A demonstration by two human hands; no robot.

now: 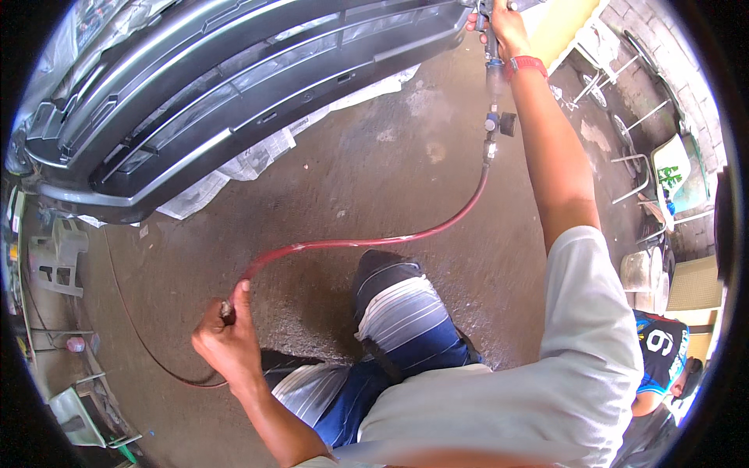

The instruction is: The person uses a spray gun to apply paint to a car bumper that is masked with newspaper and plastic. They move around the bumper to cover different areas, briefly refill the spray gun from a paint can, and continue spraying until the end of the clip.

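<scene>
At the top, my right hand point(509, 33) grips a metal spray gun point(491, 43), whose lower fittings include a small dark gauge point(507, 125). A red hose point(425, 232) hangs from the fittings and curves down to my left hand point(230, 335), which is closed around it in the lower middle. A large grey car bumper point(265, 86), with long slots, fills the upper left beside the gun. Sheets of paper point(183, 204) show under its edge.
White plastic stools point(66, 253) stand at the left. Chairs point(671, 183) and a white bucket point(640, 273) line the brick wall on the right. Another person point(659, 359) in a dark jersey is at the lower right. A thin hose point(140, 327) crosses the concrete floor point(343, 187).
</scene>
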